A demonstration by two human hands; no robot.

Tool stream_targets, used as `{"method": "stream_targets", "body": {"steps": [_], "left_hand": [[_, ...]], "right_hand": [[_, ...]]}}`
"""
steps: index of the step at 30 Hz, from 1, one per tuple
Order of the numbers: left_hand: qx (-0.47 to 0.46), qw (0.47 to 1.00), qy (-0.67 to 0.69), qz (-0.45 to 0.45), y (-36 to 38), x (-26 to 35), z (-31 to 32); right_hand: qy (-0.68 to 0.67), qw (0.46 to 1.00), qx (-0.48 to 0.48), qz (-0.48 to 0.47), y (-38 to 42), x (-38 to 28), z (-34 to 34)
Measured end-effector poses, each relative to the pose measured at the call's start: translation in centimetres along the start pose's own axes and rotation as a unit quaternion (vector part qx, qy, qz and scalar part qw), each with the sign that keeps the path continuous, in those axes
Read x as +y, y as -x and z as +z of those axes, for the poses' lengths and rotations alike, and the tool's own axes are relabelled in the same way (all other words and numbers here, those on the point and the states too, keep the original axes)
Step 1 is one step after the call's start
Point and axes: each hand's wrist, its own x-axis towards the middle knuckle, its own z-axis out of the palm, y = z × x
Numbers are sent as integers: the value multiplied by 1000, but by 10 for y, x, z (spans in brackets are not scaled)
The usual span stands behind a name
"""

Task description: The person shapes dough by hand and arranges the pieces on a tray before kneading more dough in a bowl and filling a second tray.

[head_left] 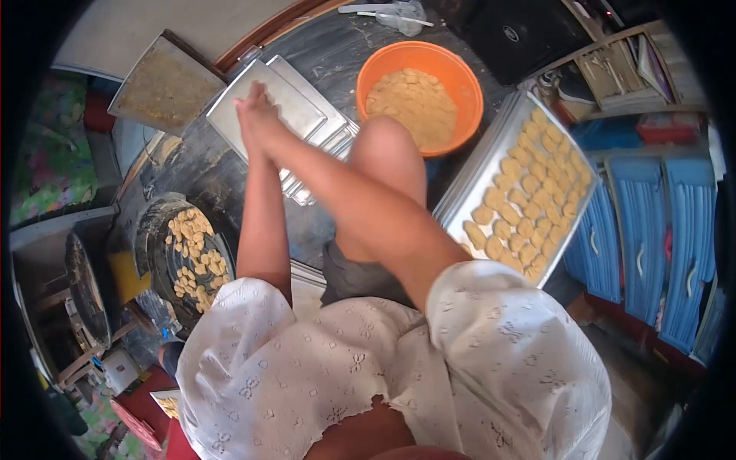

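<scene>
My left hand and my right hand meet palm to palm above a stack of bare metal trays. Between the palms, whatever they may hold is hidden. Just right of the trays, an orange basin contains a mass of tan dough. A metal tray to the right carries rows of flattened oval dough pieces, apart from both hands. On my left, a round dark pan holds loose, smaller dough pieces.
Blue plastic drawers stand at the far right. A black speaker-like box is behind the basin. A worn square board leans at upper left. My bent knee rises between the trays and basin.
</scene>
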Motion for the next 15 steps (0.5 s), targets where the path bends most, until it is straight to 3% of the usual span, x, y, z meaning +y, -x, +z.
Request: {"method": "stream_targets", "body": {"steps": [2,3,4,5,8,12,14,15], "left_hand": [[1,995,-91,40,-30,-47,-99],[122,979,-102,-128,-35,-48,-124],[142,976,-72,-150,-55,-104,-198],[181,892,-242,-336,-51,-106,-214],[183,899,-212,-336,-43,-109,-212],[204,912,-150,-322,-35,-139,-218],[219,917,-128,-309,-30,-144,-226],[226,920,-119,-298,-30,-142,-231]], "right_hand": [[-18,988,-104,111,-30,17,47],[-24,974,-156,165,-41,30,63],[40,969,-175,168,-46,69,79],[102,963,-171,180,-42,83,88],[357,907,-221,26,-44,78,86],[319,907,-245,124,-57,72,101],[319,912,-253,45,-56,62,103],[317,913,-251,49,-58,62,105]]}}
